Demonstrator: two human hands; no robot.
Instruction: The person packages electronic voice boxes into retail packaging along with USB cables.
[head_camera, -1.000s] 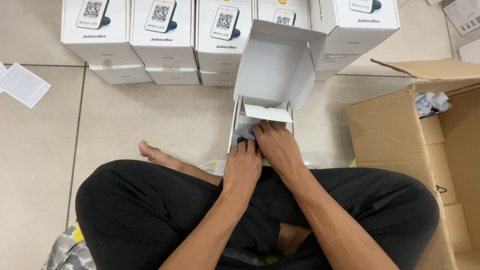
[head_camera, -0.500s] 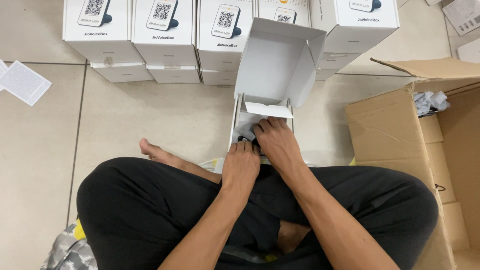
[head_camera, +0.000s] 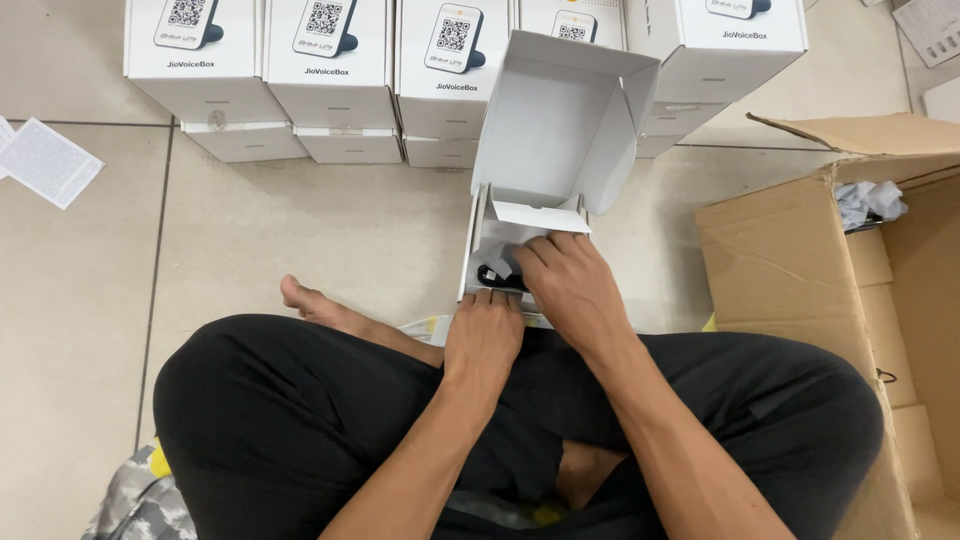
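Sitting cross-legged on the tiled floor (head_camera: 300, 230), small white box (head_camera: 545, 180) open right in front of my knees — lid flipped up and back, inner flap standing just past my fingers. My left hand (head_camera: 483, 335) rests on the near edge of the box, fingers curled loosely over the rim; it steadies the box, not clamped on anything I can see. My right hand (head_camera: 565, 285) reaches into the box from the right, fingers bent down onto the contents. A black cable (head_camera: 492, 277) and some white wrapping sit inside, just beside my right fingertips — touching or nearly so; can't tell whether I've actually got hold of the cable, the hand hides it. A row of closed white boxes (head_camera: 330, 60) stands along the top, well apart from my hands, with flatter white boxes stacked under them. A large open cardboard carton (head_camera: 790, 250) sits to my right, crumpled paper inside near its far corner. A sheet of paper (head_camera: 45, 160) lies on the floor far left.
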